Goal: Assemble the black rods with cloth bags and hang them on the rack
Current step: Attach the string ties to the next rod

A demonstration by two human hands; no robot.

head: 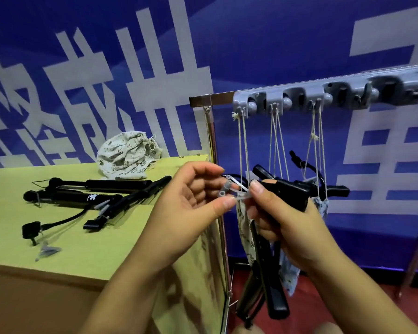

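My left hand (191, 201) pinches a small clear plastic clip (232, 192) between thumb and fingertips. My right hand (287, 222) grips a black rod (273, 280) that hangs down below it, and its thumb touches the same clip. Two more black rods (94, 191) lie on the green table (87, 249), with a crumpled printed cloth bag (128, 157) behind them. On the grey rack (299, 96), three cloth bags hang by strings (278, 141), with black rod ends sticking out behind my hands.
Loose clear plastic parts (46, 251) and a black hose end (32, 229) lie near the table's left front. The rack's chrome post (212, 141) stands against the table's right edge. A blue banner covers the wall; the floor is red.
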